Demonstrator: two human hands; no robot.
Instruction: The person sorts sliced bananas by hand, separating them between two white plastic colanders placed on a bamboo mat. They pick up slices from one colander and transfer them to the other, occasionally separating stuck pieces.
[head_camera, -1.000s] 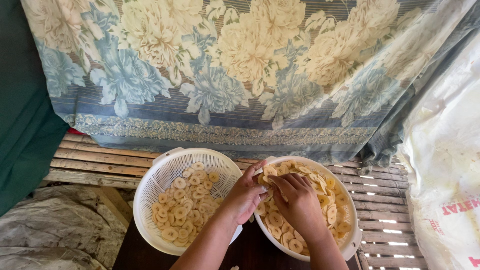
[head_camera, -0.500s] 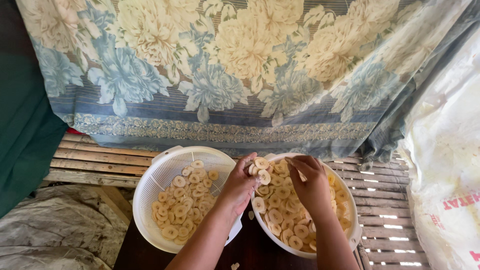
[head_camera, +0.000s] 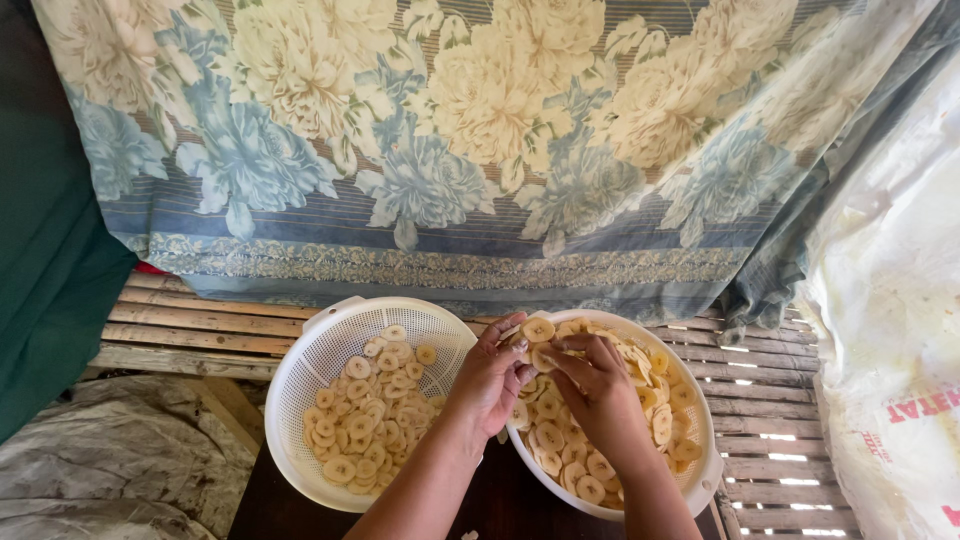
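Two white round containers sit side by side on a dark surface. The left one is a perforated colander (head_camera: 310, 375) holding several pale yellow banana slices (head_camera: 370, 415). The right one is a plain bowl (head_camera: 705, 470) full of the same slices. My left hand (head_camera: 490, 385) and my right hand (head_camera: 600, 390) meet over the bowl's near-left rim, both pinching a small stack of banana slices (head_camera: 538, 340) between fingertips.
A floral cloth in blue and cream (head_camera: 480, 150) hangs behind. A slatted bamboo platform (head_camera: 190, 330) runs under it. A dark green fabric (head_camera: 50, 250) hangs left, a crumpled grey sheet (head_camera: 110, 460) lies lower left, and a white sack (head_camera: 890, 350) stands right.
My hands rose out of the bowl with a clump of slices, briefly apart, and have come together at the bowl's left rim.
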